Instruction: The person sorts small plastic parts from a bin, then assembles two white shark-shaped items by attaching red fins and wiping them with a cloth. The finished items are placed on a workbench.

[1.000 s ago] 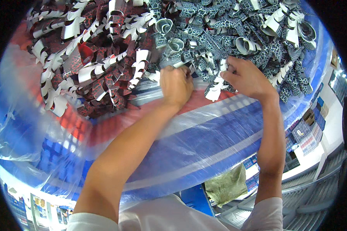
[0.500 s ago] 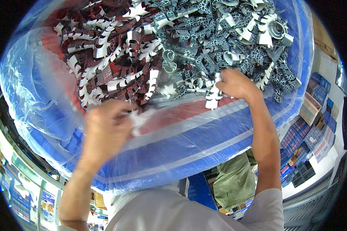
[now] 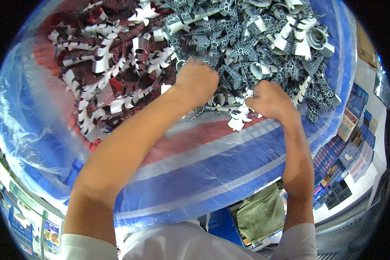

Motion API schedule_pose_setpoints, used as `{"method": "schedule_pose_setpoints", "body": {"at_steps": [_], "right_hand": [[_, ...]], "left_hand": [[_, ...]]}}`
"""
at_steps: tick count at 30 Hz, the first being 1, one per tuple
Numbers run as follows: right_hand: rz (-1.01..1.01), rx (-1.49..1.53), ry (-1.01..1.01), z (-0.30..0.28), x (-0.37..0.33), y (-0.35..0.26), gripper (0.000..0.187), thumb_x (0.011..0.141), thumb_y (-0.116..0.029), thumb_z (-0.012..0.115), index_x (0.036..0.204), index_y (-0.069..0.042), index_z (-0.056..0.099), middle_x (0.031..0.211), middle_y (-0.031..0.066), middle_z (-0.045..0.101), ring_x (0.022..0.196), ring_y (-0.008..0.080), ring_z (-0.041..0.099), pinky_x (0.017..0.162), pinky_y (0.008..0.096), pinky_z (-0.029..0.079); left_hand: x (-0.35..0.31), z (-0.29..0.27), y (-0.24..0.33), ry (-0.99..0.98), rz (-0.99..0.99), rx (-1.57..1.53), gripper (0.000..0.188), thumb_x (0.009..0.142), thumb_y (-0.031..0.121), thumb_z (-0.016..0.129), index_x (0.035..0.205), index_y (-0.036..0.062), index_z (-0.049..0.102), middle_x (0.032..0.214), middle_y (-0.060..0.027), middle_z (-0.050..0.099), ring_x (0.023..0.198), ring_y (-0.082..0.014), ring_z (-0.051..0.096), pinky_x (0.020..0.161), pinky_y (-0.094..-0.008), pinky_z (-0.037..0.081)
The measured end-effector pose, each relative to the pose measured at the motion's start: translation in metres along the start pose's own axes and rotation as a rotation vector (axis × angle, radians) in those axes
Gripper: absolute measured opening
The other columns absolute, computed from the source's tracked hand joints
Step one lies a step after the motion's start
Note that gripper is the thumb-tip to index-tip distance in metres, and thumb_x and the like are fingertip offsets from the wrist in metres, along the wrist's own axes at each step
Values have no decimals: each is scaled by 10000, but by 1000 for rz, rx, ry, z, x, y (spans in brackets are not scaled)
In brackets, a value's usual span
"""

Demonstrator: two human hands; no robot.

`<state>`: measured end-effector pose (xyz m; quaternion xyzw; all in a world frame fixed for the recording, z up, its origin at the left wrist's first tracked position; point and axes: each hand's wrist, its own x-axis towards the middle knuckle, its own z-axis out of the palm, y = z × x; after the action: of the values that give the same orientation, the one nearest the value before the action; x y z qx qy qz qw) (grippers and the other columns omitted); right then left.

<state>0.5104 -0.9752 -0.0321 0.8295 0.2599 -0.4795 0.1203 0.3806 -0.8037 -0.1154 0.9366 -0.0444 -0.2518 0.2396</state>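
My right hand (image 3: pixel 271 99) is closed on a white, spiky segmented plastic piece (image 3: pixel 238 120), which hangs tilted down to the left over the near edge of the pile. My left hand (image 3: pixel 199 81) reaches into the middle of the pile with its fingers curled among grey crackle-patterned plastic pieces (image 3: pixel 234 52). Whatever those fingers grip is hidden behind the hand. A pale ring-shaped end (image 3: pixel 180 65) shows just left of them. Left of this hand lie dark red crackle-patterned pieces (image 3: pixel 117 84) mixed with white spiked ones (image 3: pixel 103 60).
The pile lies on clear plastic film over a wide, striped red, white and blue surface (image 3: pixel 195 184) with a rounded rim. Olive-green cloth (image 3: pixel 262 212) hangs below its near edge. Several stacked blue crates (image 3: pixel 333 149) stand on the floor at right.
My left hand has moved from the near left, where a blurred white piece was beside it, up and right into the grey pieces. The piece in my right hand has tilted slightly.
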Motion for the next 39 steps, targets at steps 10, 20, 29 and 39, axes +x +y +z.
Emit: {"method": "schedule_pose_setpoints", "body": {"at_steps": [10, 20, 29, 39], "right_hand": [[46, -94, -44, -1, 0, -2, 382, 811, -328, 662, 828, 47, 734, 841, 279, 709, 851, 461, 706, 849, 512, 560], [-21, -131, -26, 1, 2, 0, 373, 810, -314, 649, 794, 56, 703, 795, 260, 702, 793, 435, 704, 788, 492, 553], [34, -81, -18, 2, 2, -7, 365, 828, -314, 693, 843, 50, 694, 772, 229, 694, 747, 401, 693, 709, 452, 533], [46, -69, -13, 4, 4, -8, 349, 841, -287, 719, 836, 60, 673, 721, 195, 673, 667, 324, 675, 651, 418, 513]], "left_hand": [[77, 46, -12, -413, -189, -374, 451, 983, 363, 569, 1253, 40, 733, 1329, -192, 694, 1217, -329, 680, 1023, -437, 520], [38, 85, 14, 19, -516, -960, 415, 965, 335, 586, 1049, -49, 719, 1171, -308, 689, 1104, -464, 663, 986, -513, 513], [118, 133, -21, 474, -656, -1385, 481, 791, 235, 793, 1179, -38, 717, 1157, -292, 722, 1134, -423, 690, 987, -436, 534], [143, 134, -19, 309, -488, -1392, 862, 615, 569, 965, 1226, 9, 728, 1239, -143, 738, 1119, -284, 699, 1009, -353, 527]]}}
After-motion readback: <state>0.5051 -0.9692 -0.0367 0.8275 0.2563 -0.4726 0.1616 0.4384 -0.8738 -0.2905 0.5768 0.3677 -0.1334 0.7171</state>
